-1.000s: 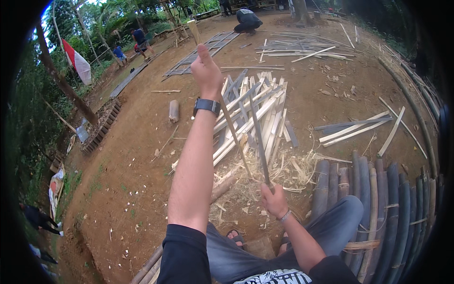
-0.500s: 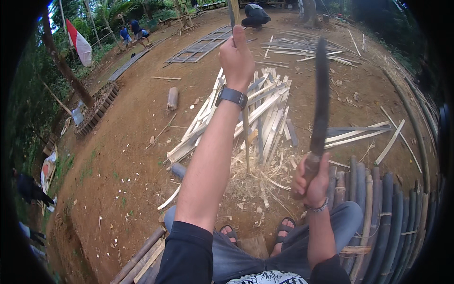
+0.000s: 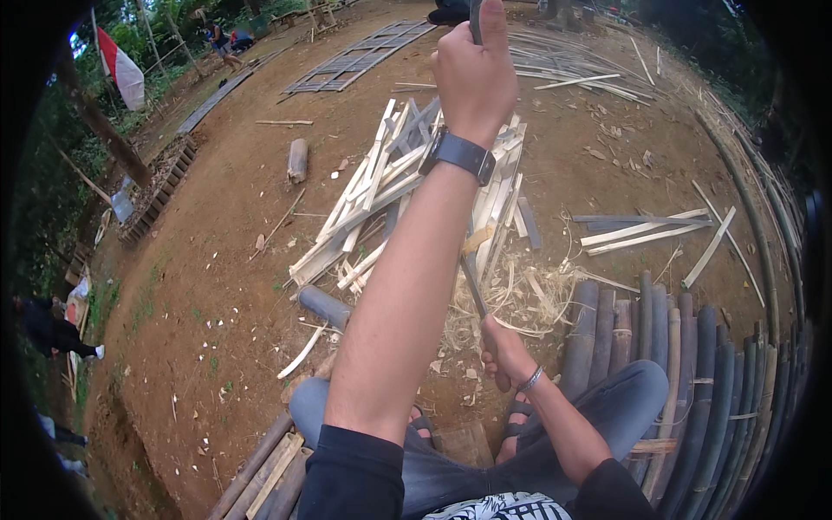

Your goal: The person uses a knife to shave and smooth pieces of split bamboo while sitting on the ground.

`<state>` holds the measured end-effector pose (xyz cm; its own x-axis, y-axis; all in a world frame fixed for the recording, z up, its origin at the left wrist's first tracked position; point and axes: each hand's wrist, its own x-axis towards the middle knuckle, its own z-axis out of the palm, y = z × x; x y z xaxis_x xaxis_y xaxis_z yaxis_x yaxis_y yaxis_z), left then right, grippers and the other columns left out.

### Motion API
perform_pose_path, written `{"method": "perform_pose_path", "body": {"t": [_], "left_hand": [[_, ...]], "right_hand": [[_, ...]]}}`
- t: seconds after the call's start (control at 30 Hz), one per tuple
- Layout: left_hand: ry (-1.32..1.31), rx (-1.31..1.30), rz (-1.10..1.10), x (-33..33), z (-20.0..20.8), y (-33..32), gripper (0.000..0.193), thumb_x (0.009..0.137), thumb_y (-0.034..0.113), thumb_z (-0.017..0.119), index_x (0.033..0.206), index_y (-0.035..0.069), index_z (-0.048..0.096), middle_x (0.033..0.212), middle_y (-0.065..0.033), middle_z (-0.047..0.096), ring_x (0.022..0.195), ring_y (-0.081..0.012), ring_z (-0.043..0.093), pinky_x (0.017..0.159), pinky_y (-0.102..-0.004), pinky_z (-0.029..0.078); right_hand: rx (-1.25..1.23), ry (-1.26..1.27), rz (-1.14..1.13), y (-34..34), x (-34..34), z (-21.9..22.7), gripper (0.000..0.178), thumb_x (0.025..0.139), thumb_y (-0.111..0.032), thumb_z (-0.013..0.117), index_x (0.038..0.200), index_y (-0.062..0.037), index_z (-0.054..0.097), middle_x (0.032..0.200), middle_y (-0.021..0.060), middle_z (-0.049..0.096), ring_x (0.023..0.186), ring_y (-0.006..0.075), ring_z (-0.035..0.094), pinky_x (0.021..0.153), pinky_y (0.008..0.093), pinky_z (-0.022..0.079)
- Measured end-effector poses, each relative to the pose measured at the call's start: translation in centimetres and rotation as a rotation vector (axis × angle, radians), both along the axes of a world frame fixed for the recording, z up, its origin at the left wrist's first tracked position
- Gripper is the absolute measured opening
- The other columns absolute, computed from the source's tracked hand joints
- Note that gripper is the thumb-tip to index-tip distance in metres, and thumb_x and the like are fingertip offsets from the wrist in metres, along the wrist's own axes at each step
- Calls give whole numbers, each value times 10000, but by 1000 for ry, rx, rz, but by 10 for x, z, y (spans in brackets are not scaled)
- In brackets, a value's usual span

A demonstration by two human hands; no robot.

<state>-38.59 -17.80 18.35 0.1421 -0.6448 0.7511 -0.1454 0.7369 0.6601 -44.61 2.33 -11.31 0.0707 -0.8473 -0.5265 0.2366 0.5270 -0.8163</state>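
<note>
My left hand [image 3: 475, 78], a dark watch on its wrist, is raised high with the thumb up and the fingers closed round a bamboo strip [image 3: 475, 24]. The forearm hides much of the strip. Low in front of my knees, my right hand [image 3: 508, 354] grips the handle of a machete [image 3: 476, 290]. Its blade slants up and left, and its upper end lies close to a pale piece of bamboo beside my left forearm. Whether the edge is cutting into it cannot be made out. Curled shavings [image 3: 542, 299] lie on the ground around the blade.
Split bamboo strips [image 3: 373, 195] are heaped ahead, with more strips [image 3: 650, 227] to the right. Round bamboo poles [image 3: 706, 407] lie beside my right knee. A short bamboo log [image 3: 297, 160] rests on the dirt at left. A lattice panel [image 3: 355, 59] and other people are farther off.
The machete has swung down from upright at the right to low beside my left forearm. My left hand has moved up and right with the strip. The view has shifted slightly.
</note>
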Motion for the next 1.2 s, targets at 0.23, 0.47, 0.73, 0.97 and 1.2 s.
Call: {"method": "perform_pose_path", "body": {"t": [0.23,0.47,0.73,0.97,1.2], "left_hand": [[36,-32,56,21,-1,-16,739,934,640,332,648,-24,487,497,-88,402,526,-143,370,506,-377,306],[33,-39,12,54,-13,-20,713,919,676,303,532,79,273,464,7,284,450,-117,285,438,-319,232],[62,-7,-186,42,-14,-5,679,885,727,290,535,147,238,483,47,269,412,-62,244,384,-235,171],[5,-90,85,27,-11,12,701,926,678,258,510,114,276,474,36,303,416,-67,266,411,-270,196],[28,-13,-46,23,-13,46,689,936,639,338,592,43,345,529,-15,359,529,-122,318,471,-352,259]], "right_hand": [[-405,654,61,-23,-6,-116,456,841,-373,669,606,4,564,491,19,510,433,125,477,441,320,367],[-238,411,-128,-11,73,-116,308,795,-216,652,591,-12,543,486,35,523,425,140,496,437,324,380],[117,-596,79,17,1,-8,156,854,-86,612,797,-94,467,552,-45,417,422,54,410,390,240,349],[-170,334,-6,3,45,-35,252,829,-166,663,673,-72,489,528,0,494,424,94,458,392,262,345],[-127,-276,-109,-45,27,48,198,858,-160,598,717,-123,464,522,-51,401,397,60,374,356,224,327]]}}
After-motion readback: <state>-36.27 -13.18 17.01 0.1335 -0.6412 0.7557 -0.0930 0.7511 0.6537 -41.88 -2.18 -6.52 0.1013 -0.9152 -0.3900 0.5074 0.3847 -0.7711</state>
